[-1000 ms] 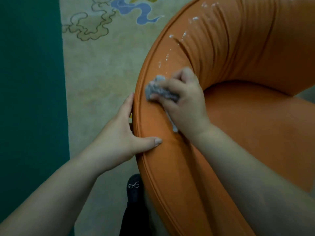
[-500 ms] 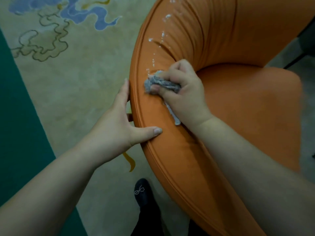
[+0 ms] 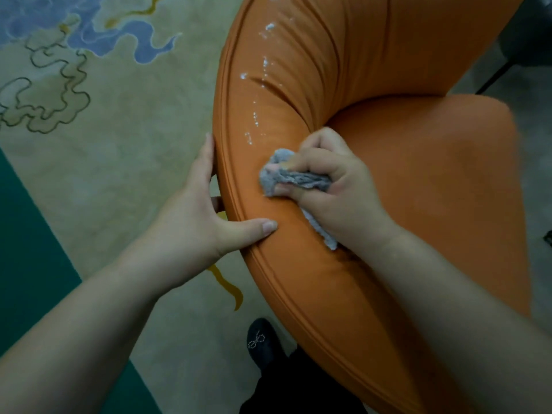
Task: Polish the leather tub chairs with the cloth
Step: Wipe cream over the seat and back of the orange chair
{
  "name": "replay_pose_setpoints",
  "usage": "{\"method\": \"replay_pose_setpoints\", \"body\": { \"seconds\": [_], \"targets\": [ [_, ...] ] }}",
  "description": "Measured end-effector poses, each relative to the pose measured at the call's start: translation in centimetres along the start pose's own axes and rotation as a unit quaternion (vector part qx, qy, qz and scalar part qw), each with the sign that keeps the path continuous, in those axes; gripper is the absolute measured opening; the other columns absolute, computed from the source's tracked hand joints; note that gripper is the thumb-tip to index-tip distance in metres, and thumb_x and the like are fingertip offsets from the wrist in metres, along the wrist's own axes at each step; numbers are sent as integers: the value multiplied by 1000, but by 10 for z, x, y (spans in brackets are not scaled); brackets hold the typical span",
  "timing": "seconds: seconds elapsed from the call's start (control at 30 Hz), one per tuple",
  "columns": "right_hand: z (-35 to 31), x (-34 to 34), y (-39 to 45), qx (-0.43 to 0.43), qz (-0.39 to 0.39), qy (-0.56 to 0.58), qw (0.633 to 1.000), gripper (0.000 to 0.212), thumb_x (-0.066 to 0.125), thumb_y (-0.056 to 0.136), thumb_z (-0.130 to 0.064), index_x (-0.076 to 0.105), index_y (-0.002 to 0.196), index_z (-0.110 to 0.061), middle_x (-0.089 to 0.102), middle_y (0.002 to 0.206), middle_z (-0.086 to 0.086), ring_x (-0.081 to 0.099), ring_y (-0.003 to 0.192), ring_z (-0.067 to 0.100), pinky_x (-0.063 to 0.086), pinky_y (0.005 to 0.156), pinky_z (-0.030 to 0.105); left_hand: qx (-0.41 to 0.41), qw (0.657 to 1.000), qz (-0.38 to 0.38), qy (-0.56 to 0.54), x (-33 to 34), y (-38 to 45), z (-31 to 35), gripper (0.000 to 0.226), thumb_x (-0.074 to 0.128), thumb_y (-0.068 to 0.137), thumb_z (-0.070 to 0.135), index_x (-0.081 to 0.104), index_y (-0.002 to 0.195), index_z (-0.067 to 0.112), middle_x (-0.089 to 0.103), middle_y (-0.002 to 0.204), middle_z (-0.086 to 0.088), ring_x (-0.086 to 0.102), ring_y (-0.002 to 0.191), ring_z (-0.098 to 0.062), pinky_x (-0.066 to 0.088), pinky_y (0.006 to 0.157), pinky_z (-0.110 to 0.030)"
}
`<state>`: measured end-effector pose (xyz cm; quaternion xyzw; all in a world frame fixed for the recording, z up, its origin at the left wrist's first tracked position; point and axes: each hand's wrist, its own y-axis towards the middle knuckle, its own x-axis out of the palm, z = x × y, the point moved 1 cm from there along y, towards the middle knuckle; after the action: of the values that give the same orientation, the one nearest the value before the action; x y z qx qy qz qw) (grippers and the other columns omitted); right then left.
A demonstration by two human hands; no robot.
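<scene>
We look down on an orange tub chair [image 3: 343, 85] whose curved back and arm sweep from the top of the view to the lower right, enclosing a smooth seat [image 3: 433, 180]. The leather is matt and evenly coloured, gathered into long soft folds on the inner face of the back, and edged with a double line of piping [image 3: 230, 162] along the outer rim. A trail of white droplets [image 3: 263, 67], some foamy, runs down the padded rim from the top of the view to a point just above the cloth [image 3: 286, 174]. The cloth is grey, crumpled into a wad, and lies pressed against the top of the rim; one tail of it shows below the palm near the wrist. The right hand [image 3: 337, 186] grips the wad with fingers curled round it. The left hand [image 3: 191, 216] braces the chair from outside: its fingers lie nearly straight against the outer wall and its thumb rests flat across the rim, near the cloth but apart from it. The chair stands on a beige carpet [image 3: 119, 162] with blue and outlined cloud motifs and a green border [image 3: 27, 249]. A dark shoe [image 3: 263, 342] with a small bow shows just beside the chair's base.
</scene>
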<state>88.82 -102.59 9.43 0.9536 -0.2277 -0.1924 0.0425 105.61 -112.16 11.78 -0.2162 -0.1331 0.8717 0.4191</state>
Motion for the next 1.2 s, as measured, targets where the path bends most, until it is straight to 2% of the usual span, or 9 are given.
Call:
{"method": "replay_pose_setpoints", "body": {
  "seconds": [0.17,0.27,0.37,0.53,0.7,0.87,1.07,1.13,1.2],
  "targets": [
    [16,-22,-31,118,50,42,991,18,76,73,-7,65,81,-19,48,88,1,51,81,-4,38,79,8,-12,1000,-3,10,-5,5,4,142,87,36,58,-1,147,51,23,152,28,54,121,-9,51,94,-43],
    [-2,-7,-15,44,32,21,998,17,78,71,-15,65,81,-21,49,88,3,51,82,0,41,78,11,-11,1000,-7,2,-4,4,4,141,87,37,57,-1,146,52,23,150,30,55,120,-9,53,91,-42],
    [-17,9,19,-35,-22,-12,999,17,80,72,-15,72,87,-10,48,86,6,51,81,10,45,77,21,-10,1000,-14,-23,-4,5,3,139,89,40,54,-1,146,52,29,146,34,57,119,-9,56,85,-41],
    [-11,4,23,-24,-7,-28,999,18,79,73,-15,73,88,-6,48,86,7,53,85,21,48,81,37,-15,1000,-15,-22,-7,7,10,138,88,42,56,-1,147,51,29,133,48,57,116,-1,58,81,-34],
    [-11,13,25,-95,13,-68,993,17,77,75,-22,75,90,-16,45,85,4,49,81,22,45,74,34,-29,999,-4,-17,-7,9,12,140,88,40,54,-3,146,53,32,113,59,57,113,2,58,80,-31],
    [-6,17,95,-53,68,-72,994,19,80,72,-16,74,87,-8,45,86,9,53,85,29,46,81,41,-37,999,9,34,-8,12,13,141,83,36,68,-6,145,55,24,130,49,53,114,4,53,88,-24],
    [0,8,41,-54,38,-30,997,20,76,74,-22,73,90,-11,47,85,9,51,79,16,45,74,20,-39,998,26,38,-14,26,26,135,83,40,57,0,146,54,30,106,58,54,110,7,54,87,-27],
    [-1,8,36,-63,24,-42,997,20,76,75,-26,74,89,-12,46,83,7,50,77,18,46,72,26,-40,997,33,60,-15,31,31,136,82,40,58,-1,147,52,28,103,60,50,104,17,52,83,-17],
    [0,9,65,-80,13,-81,993,19,80,72,-19,75,88,-11,46,82,7,51,78,22,45,71,31,-43,995,37,80,-15,33,34,136,82,41,57,-2,148,49,27,109,56,50,105,16,48,81,-11]
  ]
}}
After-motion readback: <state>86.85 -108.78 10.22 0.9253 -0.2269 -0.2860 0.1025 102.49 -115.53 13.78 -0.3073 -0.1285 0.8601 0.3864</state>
